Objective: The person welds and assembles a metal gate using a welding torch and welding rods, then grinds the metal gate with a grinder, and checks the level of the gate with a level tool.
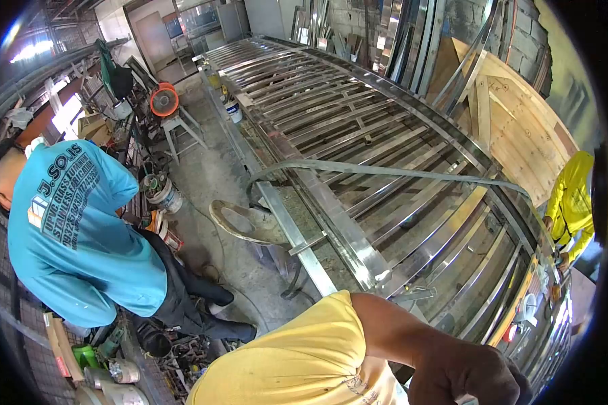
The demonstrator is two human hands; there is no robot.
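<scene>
My left hand is at the bottom right, with its arm reaching from a yellow sleeve. Its fingers curl closed with the back of the hand toward me, so what they hold, if anything, is hidden. Just beyond it lies the near end of a large metal frame of shiny parallel bars, with a curved long side. A long, bent grey strip crosses over the frame. My right hand is out of view.
At left, a person in a blue shirt bends toward cluttered shelving. Another person in yellow works at right. An orange bucket tops a stool. A plastic chair stands beside the frame. Plywood leans behind; cables cross the floor.
</scene>
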